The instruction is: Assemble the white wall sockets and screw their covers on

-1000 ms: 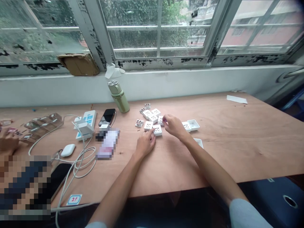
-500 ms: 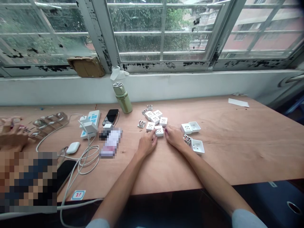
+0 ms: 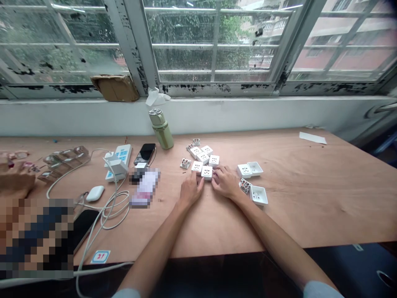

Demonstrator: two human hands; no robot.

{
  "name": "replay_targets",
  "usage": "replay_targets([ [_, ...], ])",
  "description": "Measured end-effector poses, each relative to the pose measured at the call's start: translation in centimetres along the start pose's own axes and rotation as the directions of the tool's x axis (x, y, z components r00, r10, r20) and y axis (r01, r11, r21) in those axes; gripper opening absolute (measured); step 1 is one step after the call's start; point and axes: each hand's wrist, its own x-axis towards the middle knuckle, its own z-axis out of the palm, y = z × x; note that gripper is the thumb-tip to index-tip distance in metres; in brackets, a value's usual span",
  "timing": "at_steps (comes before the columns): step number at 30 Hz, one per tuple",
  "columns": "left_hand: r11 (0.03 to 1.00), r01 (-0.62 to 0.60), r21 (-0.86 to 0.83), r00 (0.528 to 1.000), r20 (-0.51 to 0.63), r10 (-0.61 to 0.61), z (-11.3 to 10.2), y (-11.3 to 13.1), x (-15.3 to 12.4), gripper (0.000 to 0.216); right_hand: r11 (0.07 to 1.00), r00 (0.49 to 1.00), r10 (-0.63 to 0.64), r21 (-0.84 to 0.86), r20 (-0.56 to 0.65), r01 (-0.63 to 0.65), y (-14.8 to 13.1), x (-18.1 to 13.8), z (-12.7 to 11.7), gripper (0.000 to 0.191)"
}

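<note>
My left hand (image 3: 190,191) rests on a plywood table (image 3: 294,207), its fingers loosely spread, the index fingertip (image 3: 194,175) touching the lower edge of a white square socket faceplate (image 3: 197,167). My right hand (image 3: 225,182) sits just beside it, fingers close together against the right side of a second faceplate (image 3: 206,172); I cannot tell whether they pinch it. Both faceplates lie at the front of a tight cluster of white sockets (image 3: 203,157) mid-table. (Right of my right hand lie an open white socket shell (image 3: 259,195) and a small socket insert (image 3: 245,186).) Far left, a co-worker's hand (image 3: 17,182) lies near clear plastic trays (image 3: 66,156).
</note>
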Motion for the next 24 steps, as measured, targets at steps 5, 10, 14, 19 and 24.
replay_targets([
  [5, 0.998, -0.024, 0.062, 0.999, 0.026, 0.022, -0.1, 0.3, 0.2, 0.016, 1.000, 1.000, -0.011, 0.018, 0.022, 0.011, -0.1, 0.0, 0.2, 0.021],
  [10, 0.994, -0.067, 0.087, 0.997, 0.036, 0.064, -0.1, 0.4, 0.4, 0.017, 1.000, 1.000, 0.014, -0.019, 0.015, -0.014, 0.2, 0.1, 0.9, 0.023],
  [14, 0.991, -0.079, 0.104, 0.996, 0.036, 0.076, -0.1, 0.4, 0.4, 0.018, 0.998, 0.999, 0.039, -0.050, 0.014, -0.038, 0.2, 0.1, 1.2, 0.025],
  [19, 0.992, -0.082, 0.097, 0.996, 0.039, 0.079, 0.0, 0.3, 0.3, 0.019, 0.995, 0.999, 0.038, -0.089, 0.023, -0.035, -0.3, 0.2, 1.0, 0.025],
  [24, 0.993, -0.083, 0.080, 0.996, 0.022, 0.082, 0.3, -0.1, 0.2, 0.018, 0.995, 0.999, 0.006, -0.096, 0.044, -0.002, -1.3, 0.0, 0.9, 0.027],
])
